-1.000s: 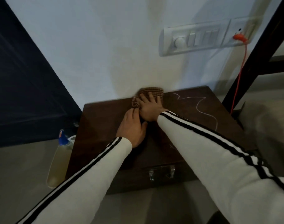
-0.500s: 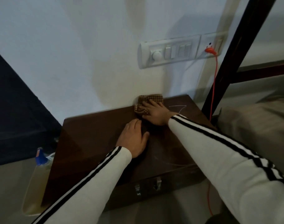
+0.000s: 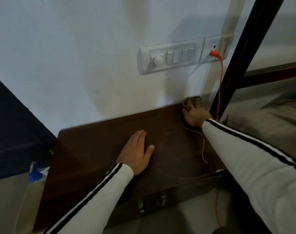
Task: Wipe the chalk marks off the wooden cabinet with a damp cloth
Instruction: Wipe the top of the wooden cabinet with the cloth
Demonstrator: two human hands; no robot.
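right hand [image 3: 196,116] slid rightward, cloth [image 3: 192,102] at corner

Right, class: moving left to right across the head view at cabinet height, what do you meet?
spray bottle → left hand flat on the cabinet → right hand gripping the cloth → orange cable → mattress

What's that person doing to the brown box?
A person is wiping chalk off a wooden cabinet. The right hand holds a cloth at the back right corner, by the wall. The left hand lies flat on the top. A chalk line beside the right sleeve is not yet wiped.
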